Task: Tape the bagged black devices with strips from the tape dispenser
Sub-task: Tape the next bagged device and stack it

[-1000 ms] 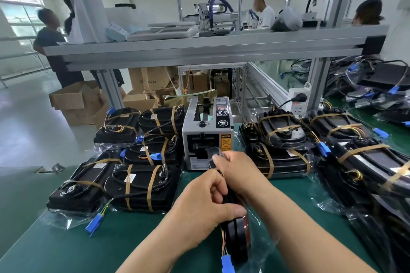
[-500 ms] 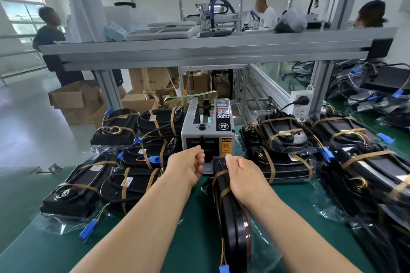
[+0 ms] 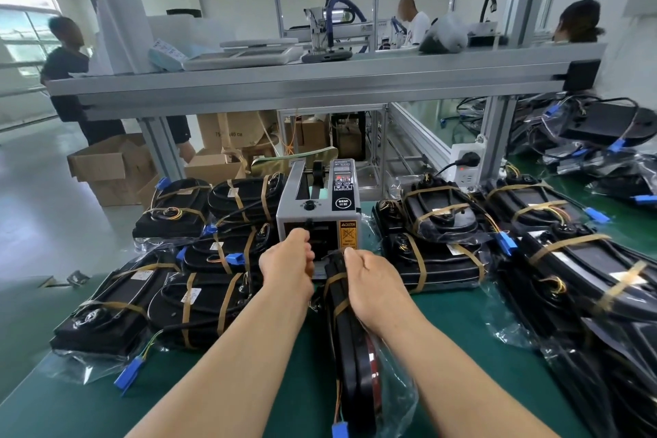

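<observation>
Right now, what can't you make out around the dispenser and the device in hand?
Head view only.
Outlet of the tape dispenser: covered by the left hand; whether it pinches a strip is unseen.
The right hand holding the bagged device: its own back hides the fingers.
The blue connector: cut off by the bottom edge.
The dispenser's display: too small to read.

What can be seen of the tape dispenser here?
The tape dispenser is a grey, metal-looking box standing upright on the green table between stacks of taped devices. On top: a black knob, a black control panel and, at the rear, a yellowish tape roll. A yellow caution sticker sits beside the dark front outlet, where the curled left hand reaches; no strip shows. The right hand holds a bagged device just before it.
</observation>
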`<state>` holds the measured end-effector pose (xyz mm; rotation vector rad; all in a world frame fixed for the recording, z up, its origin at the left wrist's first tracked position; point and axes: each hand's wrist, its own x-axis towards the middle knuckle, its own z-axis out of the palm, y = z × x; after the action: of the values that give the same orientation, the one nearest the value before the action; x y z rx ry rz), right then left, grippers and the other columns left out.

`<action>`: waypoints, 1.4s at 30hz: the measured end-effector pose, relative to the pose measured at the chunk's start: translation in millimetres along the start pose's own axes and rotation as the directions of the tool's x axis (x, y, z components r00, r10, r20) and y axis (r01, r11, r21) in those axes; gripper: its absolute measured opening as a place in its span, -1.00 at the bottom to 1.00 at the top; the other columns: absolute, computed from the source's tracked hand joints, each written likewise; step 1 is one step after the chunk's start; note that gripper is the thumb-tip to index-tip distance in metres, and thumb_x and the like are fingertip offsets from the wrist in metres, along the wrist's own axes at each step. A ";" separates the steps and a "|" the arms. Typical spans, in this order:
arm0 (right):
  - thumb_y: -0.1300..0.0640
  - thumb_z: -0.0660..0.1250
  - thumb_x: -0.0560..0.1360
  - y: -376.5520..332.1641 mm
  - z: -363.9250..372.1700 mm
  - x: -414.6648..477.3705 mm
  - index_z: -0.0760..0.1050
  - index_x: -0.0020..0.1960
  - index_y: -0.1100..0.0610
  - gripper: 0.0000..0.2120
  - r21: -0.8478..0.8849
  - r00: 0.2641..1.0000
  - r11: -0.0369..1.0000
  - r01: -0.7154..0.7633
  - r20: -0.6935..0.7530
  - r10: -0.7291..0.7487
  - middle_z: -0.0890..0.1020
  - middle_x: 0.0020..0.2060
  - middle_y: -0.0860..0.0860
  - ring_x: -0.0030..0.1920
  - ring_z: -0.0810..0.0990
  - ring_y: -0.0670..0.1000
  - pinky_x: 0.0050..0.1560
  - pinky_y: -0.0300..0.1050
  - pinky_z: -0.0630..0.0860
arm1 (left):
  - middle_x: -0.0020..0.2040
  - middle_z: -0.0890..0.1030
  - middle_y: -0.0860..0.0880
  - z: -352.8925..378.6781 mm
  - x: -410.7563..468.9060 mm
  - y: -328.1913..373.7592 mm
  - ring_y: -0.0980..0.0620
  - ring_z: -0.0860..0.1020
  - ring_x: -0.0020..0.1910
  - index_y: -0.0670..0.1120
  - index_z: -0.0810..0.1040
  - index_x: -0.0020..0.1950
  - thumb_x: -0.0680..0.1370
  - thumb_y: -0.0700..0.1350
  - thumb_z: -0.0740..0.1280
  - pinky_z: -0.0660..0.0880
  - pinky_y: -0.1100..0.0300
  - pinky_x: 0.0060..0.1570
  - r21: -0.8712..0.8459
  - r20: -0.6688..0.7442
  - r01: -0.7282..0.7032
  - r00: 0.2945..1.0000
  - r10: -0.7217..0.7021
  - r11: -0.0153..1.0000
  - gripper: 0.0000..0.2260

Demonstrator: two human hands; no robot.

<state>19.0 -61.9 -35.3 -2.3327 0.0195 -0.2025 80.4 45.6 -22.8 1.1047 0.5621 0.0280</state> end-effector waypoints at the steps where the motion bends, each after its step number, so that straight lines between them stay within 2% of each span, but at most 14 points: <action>1: 0.04 -0.05 0.72 0.4 -0.7 -0.4 0.47 0.20 0.25 -0.60 0.022 1.000 1.000 -0.008 -0.002 0.008 0.59 0.10 0.21 0.14 0.53 0.21 0.06 -0.03 0.37 | -0.53 0.46 0.06 -6.6 -1.7 0.9 0.16 0.38 -0.56 -0.09 0.51 -0.23 0.50 -0.23 0.40 0.36 0.30 -0.51 0.023 0.085 -0.050 0.995 0.048 0.998 -0.86; 3: -0.11 0.03 0.68 0.1 -2.8 -0.7 0.53 0.05 0.17 -0.58 0.125 0.998 0.990 -0.067 0.025 0.064 0.63 -0.02 0.13 0.04 0.56 0.15 -0.02 -0.03 0.38 | -0.48 0.45 0.07 -25.0 -5.3 4.4 0.17 0.39 -0.54 -0.07 0.51 -0.28 0.52 -0.21 0.38 0.38 0.31 -0.50 0.079 0.250 -0.157 0.959 0.133 0.984 -0.81; 5: -0.22 0.17 0.60 -2.3 -5.1 1.7 0.53 -0.09 0.13 -0.58 0.169 0.992 0.978 -0.121 0.047 0.114 0.64 -0.13 0.07 -0.06 0.58 0.10 -0.09 -0.03 0.42 | -0.45 0.45 0.04 -39.8 -15.3 11.9 0.15 0.39 -0.51 -0.05 0.51 -0.35 0.53 -0.20 0.37 0.40 0.29 -0.44 0.122 0.410 -0.259 0.893 0.188 0.958 -0.75; 8: -0.13 0.29 0.52 -6.3 -7.9 9.3 0.51 -0.23 0.16 -0.64 0.127 0.991 0.983 -0.133 0.022 0.132 0.65 -0.23 0.13 -0.15 0.59 0.14 -0.12 -0.01 0.50 | -0.41 0.48 0.00 -53.9 -29.1 15.2 0.11 0.40 -0.47 -0.04 0.54 -0.38 0.53 -0.20 0.35 0.39 0.26 -0.39 0.236 0.562 -0.367 0.807 0.182 0.900 -0.73; 10: -0.08 0.22 0.56 -6.4 -7.3 13.8 0.50 -0.26 0.21 -0.60 0.132 0.989 0.980 -0.147 0.006 0.147 0.63 -0.24 0.12 -0.15 0.57 0.13 -0.11 0.00 0.49 | -0.40 0.49 0.00 -55.4 -34.2 15.7 0.11 0.41 -0.47 -0.08 0.54 -0.31 0.54 -0.21 0.33 0.39 0.30 -0.41 0.309 0.607 -0.396 0.782 0.142 0.865 -0.78; 12: -0.04 0.15 0.61 -2.5 -3.0 16.3 0.43 -0.30 0.13 -0.62 0.116 0.989 0.982 -0.150 0.006 0.151 0.54 -0.31 0.04 -0.17 0.51 0.11 -0.14 -0.04 0.41 | -0.38 0.49 0.01 -52.3 -34.4 16.3 0.12 0.40 -0.45 -0.08 0.53 -0.27 0.56 -0.21 0.31 0.38 0.31 -0.41 0.380 0.642 -0.434 0.759 0.105 0.817 -0.80; 14: 0.00 0.13 0.65 0.5 0.2 16.3 0.34 -0.33 0.02 -0.63 0.113 0.991 0.985 -0.130 -0.025 0.134 0.44 -0.36 -0.04 -0.18 0.45 0.07 -0.14 -0.12 0.34 | -0.39 0.47 0.03 -48.7 -30.3 17.6 0.14 0.39 -0.45 -0.05 0.53 -0.29 0.57 -0.19 0.30 0.36 0.32 -0.40 0.443 0.663 -0.463 0.745 0.067 0.768 -0.77; 16: 0.03 0.10 0.66 1.3 -0.1 15.8 0.35 -0.32 0.03 -0.63 0.075 0.993 0.992 -0.104 -0.046 0.108 0.48 -0.30 0.02 -0.16 0.46 0.09 -0.13 -0.12 0.34 | -0.42 0.46 0.07 -44.2 -25.3 19.8 0.16 0.37 -0.46 -0.03 0.54 -0.31 0.57 -0.19 0.31 0.34 0.36 -0.43 0.483 0.690 -0.503 0.723 0.043 0.717 -0.75; 18: 0.15 0.07 0.66 1.1 -0.3 16.4 0.43 -0.17 0.12 -0.72 -0.039 0.997 0.998 -0.048 -0.055 0.046 0.59 -0.14 0.15 -0.07 0.53 0.17 -0.09 -0.05 0.40 | -0.44 0.45 0.07 -38.9 -20.6 23.1 0.16 0.35 -0.46 -0.09 0.55 -0.23 0.56 -0.20 0.31 0.33 0.38 -0.44 0.500 0.712 -0.553 0.700 0.047 0.666 -0.83; 20: 0.28 0.05 0.63 -1.1 0.4 16.0 0.42 -0.04 0.17 -0.81 -0.157 0.999 0.988 -0.001 -0.050 -0.007 0.59 -0.04 0.17 -0.01 0.55 0.18 -0.10 -0.03 0.40 | -0.45 0.43 0.08 -34.8 -15.4 26.2 0.16 0.34 -0.47 -0.14 0.56 -0.16 0.55 -0.19 0.33 0.33 0.39 -0.45 0.517 0.724 -0.586 0.688 0.046 0.625 -0.90; 23: 0.31 0.03 0.62 0.9 2.2 18.7 0.32 -0.09 0.12 -0.82 -0.268 0.996 0.960 0.083 -0.007 -0.088 0.46 -0.17 0.09 -0.12 0.46 0.11 -0.15 -0.01 0.40 | -0.47 0.42 0.08 -30.9 -10.2 28.9 0.16 0.32 -0.49 -0.12 0.57 -0.19 0.54 -0.17 0.35 0.33 0.39 -0.44 0.535 0.743 -0.610 0.670 0.019 0.585 -0.89; 26: 0.31 0.06 0.61 3.1 3.2 20.1 0.36 -0.03 0.13 -0.84 -0.376 0.991 0.918 0.125 0.010 -0.131 0.46 -0.14 0.08 -0.12 0.44 0.08 -0.18 -0.09 0.32 | -0.44 0.41 0.05 -29.6 -5.8 28.5 0.14 0.31 -0.47 -0.08 0.57 -0.23 0.54 -0.16 0.36 0.31 0.34 -0.41 0.549 0.745 -0.619 0.667 0.008 0.562 -0.86; 32: 0.33 0.04 0.61 5.3 1.6 19.6 0.43 0.15 0.21 -0.77 -0.472 0.986 0.868 0.156 0.020 -0.166 0.55 -0.03 0.12 0.03 0.56 0.16 -0.17 -0.10 0.28 | -0.44 0.43 0.05 -30.8 1.9 26.6 0.15 0.32 -0.47 -0.05 0.56 -0.26 0.54 -0.16 0.35 0.34 0.38 -0.44 0.558 0.744 -0.618 0.668 -0.004 0.554 -0.83; 42: 0.34 0.06 0.59 6.9 2.5 20.3 0.42 0.17 0.21 -0.76 -0.513 0.980 0.839 0.180 0.019 -0.198 0.58 0.06 0.13 0.07 0.56 0.16 -0.16 -0.09 0.26 | -0.43 0.42 0.04 -29.2 3.7 24.5 0.16 0.32 -0.48 -0.08 0.58 -0.22 0.54 -0.15 0.36 0.32 0.35 -0.43 0.557 0.747 -0.621 0.665 -0.006 0.552 -0.86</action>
<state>39.7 -66.5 -39.0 -2.8692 -0.1607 -0.3762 76.9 82.4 -13.0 1.9720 -0.4221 -0.3233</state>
